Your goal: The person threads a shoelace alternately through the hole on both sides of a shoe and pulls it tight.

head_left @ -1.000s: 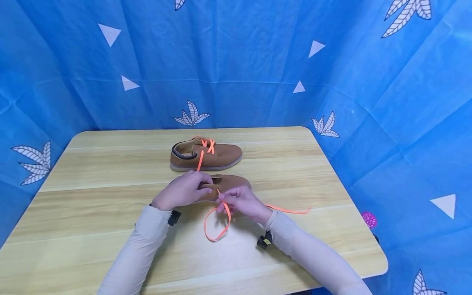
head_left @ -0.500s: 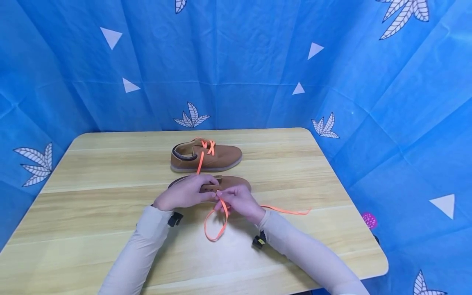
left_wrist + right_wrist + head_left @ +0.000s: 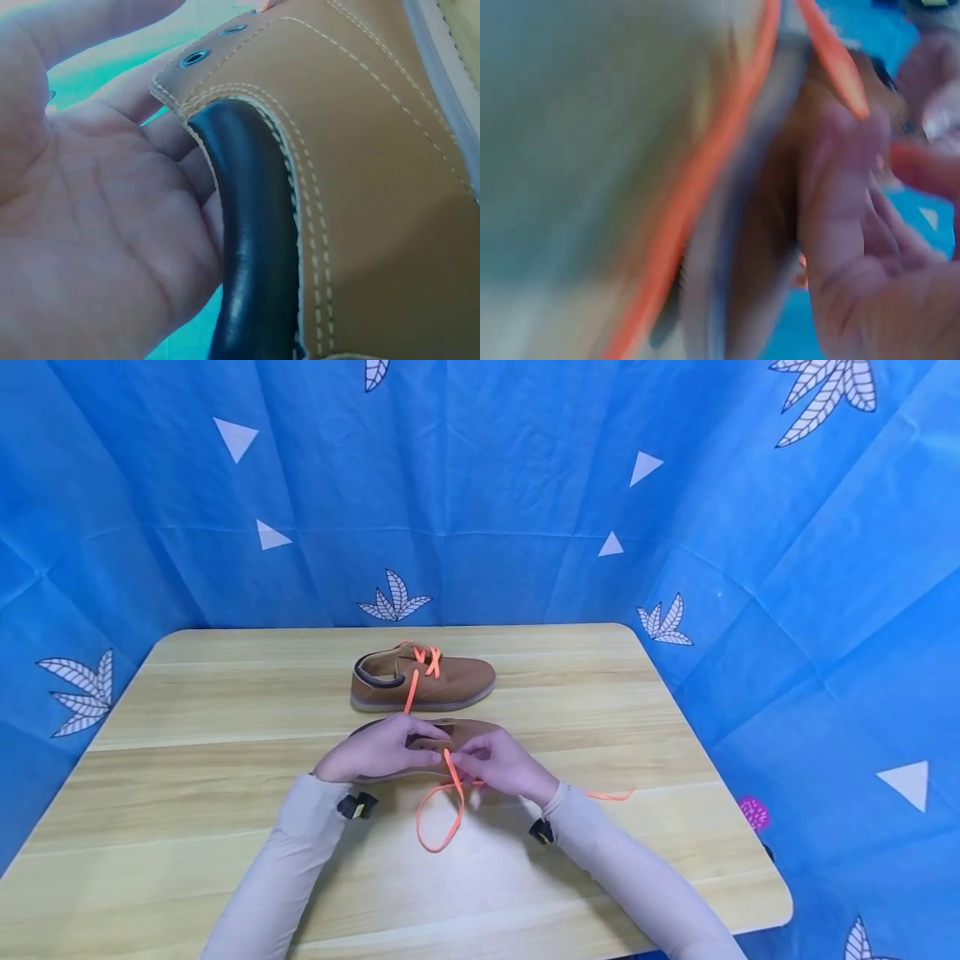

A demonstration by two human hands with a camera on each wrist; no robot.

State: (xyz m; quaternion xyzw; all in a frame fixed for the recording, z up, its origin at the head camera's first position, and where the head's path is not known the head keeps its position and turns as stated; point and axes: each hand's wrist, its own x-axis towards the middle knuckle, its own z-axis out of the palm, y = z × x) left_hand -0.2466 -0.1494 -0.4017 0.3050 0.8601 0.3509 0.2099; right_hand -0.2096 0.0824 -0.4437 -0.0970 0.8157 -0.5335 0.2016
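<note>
A: Where's the near shoe [image 3: 474,731]?

B: On the table [image 3: 187,777], mid-scene, just nearer than the far shoe [image 3: 465,681]. Both toes point right.

A: What's the left hand [image 3: 382,750] doing?

B: It lies over the near shoe's left half and grips the flap, fingers tucked behind it on the inner side, thumb on the near side.

A: Anything more from the left wrist?

B: The dark padded collar [image 3: 255,225] curves beside the palm. There's pale stitching on the brown upper, and two metal-rimmed eyelets [image 3: 196,58] show in the flap.

A: And the right hand [image 3: 510,768]?

B: At the shoe's right half, fingers bent, tips right at the lace [image 3: 455,777] where it leaves the flap. Whether they pinch it I can't tell; the right wrist view is blurred, with an orange strand running to a fingertip.

A: Where does the lace run?

B: From the flap towards the near edge, round in a loop, then back right to the right hand. An orange tail [image 3: 615,796] lies further right, past the wrist.

A: And the far shoe?

B: Its orange strands cross on top, and one hangs down the near side towards the left hand. A blue curtain [image 3: 517,460] stands at the far side.
</note>
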